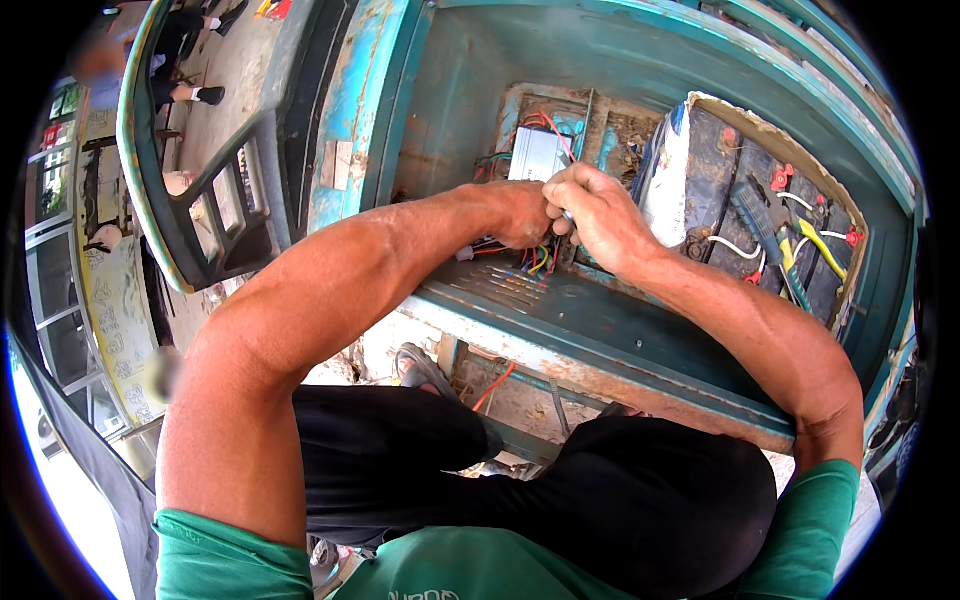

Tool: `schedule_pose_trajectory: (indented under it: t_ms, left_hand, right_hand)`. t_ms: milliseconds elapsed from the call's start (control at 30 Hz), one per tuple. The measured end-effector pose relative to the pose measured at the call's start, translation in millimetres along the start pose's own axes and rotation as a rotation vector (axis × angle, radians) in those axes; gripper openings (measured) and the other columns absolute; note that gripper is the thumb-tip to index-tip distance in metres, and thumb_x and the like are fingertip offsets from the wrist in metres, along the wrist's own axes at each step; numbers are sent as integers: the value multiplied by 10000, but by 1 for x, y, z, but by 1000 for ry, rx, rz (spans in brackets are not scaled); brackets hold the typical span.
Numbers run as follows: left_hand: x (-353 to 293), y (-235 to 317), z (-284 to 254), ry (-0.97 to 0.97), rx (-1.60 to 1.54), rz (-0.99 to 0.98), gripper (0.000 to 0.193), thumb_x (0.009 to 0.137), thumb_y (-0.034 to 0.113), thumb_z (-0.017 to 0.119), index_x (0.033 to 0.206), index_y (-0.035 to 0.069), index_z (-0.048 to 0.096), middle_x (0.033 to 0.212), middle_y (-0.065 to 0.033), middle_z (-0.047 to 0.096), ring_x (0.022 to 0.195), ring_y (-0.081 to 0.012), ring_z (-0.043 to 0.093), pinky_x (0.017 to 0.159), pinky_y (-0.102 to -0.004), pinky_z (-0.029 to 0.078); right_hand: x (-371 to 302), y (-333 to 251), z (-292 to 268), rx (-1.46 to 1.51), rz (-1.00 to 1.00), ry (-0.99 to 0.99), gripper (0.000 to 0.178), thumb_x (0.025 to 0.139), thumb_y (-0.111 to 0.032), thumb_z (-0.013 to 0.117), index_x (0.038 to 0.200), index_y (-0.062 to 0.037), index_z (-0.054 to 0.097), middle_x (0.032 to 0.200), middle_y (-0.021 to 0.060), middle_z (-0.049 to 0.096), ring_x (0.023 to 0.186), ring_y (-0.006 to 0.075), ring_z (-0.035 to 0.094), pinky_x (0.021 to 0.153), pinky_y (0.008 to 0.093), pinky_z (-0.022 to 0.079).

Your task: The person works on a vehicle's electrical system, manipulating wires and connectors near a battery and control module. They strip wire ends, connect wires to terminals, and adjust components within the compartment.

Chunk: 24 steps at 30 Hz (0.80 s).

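My left hand and my right hand meet over the teal metal compartment, fingers closed. Something small sits between the right fingers, too hidden to name; a thin reddish, wire-like piece sticks up beyond them. What the left fingers pinch is hidden behind the hand. Just past my hands lies a silver box with orange-red wires at its far end. Below the hands, a bundle of coloured wires comes out. Several thin wire ends or pins lie in a row on the near ledge.
To the right, dark batteries with red terminal caps and white cables fill a compartment. Yellow-handled pliers and another hand tool lie on them. A rusty rim runs before my knees. Another person is far left.
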<state>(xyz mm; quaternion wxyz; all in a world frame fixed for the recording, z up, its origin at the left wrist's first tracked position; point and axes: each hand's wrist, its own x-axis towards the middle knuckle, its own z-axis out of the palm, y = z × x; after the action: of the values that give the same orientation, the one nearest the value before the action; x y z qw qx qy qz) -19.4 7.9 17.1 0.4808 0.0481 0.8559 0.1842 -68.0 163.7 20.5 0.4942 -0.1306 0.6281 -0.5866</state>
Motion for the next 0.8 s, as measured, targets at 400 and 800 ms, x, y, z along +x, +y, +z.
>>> schedule_pose_trajectory:
  t_ms: [400, 800]
  left_hand:
    - [5, -11, 5, -23, 74, -170, 260, 844, 170, 656, 1048, 26, 731, 1114, -198, 716, 1038, -363, 680, 888, -451, 533]
    - [-87, 32, -48, 88, 129, -174, 273, 907, 172, 665, 1130, 18, 694, 1111, -212, 695, 1044, -404, 655, 897, -496, 518]
  right_hand:
    - [6, 9, -4, -100, -1, -47, 285, 932, -303, 566, 1007, -32, 612, 915, 36, 626, 831, 136, 602, 684, 310, 474]
    - [-1, 15, -2, -589, -233, -116, 314, 940, -217, 522, 1002, 69, 635, 956, 275, 682, 962, 404, 661, 868, 468, 508]
